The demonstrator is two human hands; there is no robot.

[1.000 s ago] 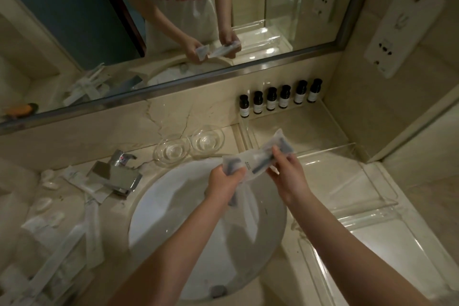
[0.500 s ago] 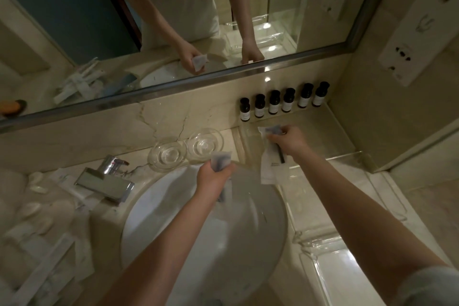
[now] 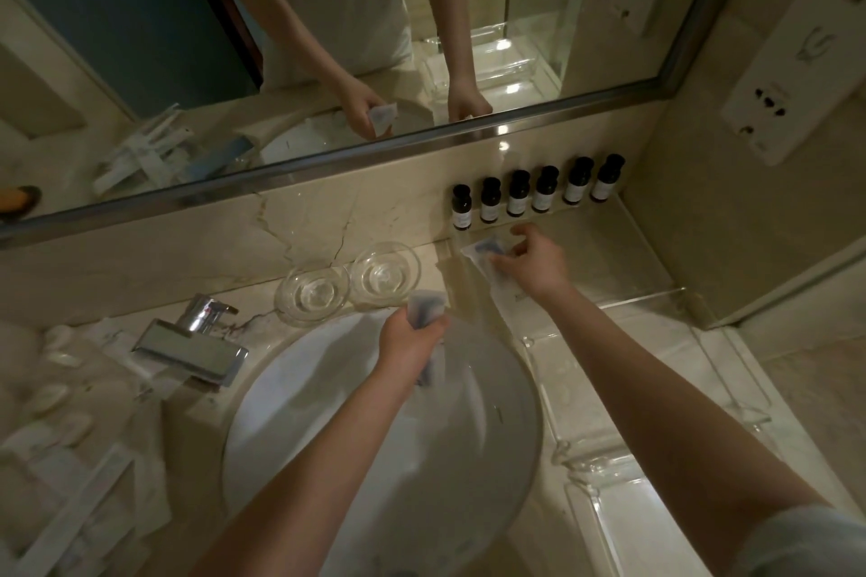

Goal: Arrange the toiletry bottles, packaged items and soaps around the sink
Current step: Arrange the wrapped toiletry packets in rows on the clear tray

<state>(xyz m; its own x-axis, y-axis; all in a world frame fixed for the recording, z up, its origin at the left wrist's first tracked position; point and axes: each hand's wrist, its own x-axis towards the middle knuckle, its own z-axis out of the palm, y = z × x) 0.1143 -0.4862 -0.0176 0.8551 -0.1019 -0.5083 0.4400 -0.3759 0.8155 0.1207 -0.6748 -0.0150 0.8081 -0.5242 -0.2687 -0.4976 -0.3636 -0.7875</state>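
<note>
the round white sink (image 3: 328, 412) fills the middle of the marble counter (image 3: 187, 417). only a narrow strip of counter runs between its far rim and the back wall under the mirror (image 3: 140, 38). the chrome faucet (image 3: 197, 342) stands at its left rim.

right of the sink, a clear tray (image 3: 656, 293) sits in the back corner, its raised front lip plain to see. the tray floor to the right of the right hand (image 3: 529, 260) lies bare. nearer clear trays (image 3: 609, 497) follow the right edge; glare blurs their borders, so i cannot count them.

the right hand reaches onto the corner tray and pinches the far end of a white packet (image 3: 503, 281), which lies flat on the tray's left part. along the tray's back wall 6 dark bottles (image 3: 518, 199) stand upright in 1 row, close side by side, just beyond the fingers.

the left hand (image 3: 407, 335) hovers over the sink's far rim, clenched round a small sachet (image 3: 424, 302) that sticks up above the fist. just beyond it 2 glass dishes (image 3: 318, 290) sit side by side with nothing in them.

left of the faucet lie small white soaps (image 3: 61, 358) and long white packages (image 3: 70, 520) in a loose, overlapping heap, too blurred to count.
</note>
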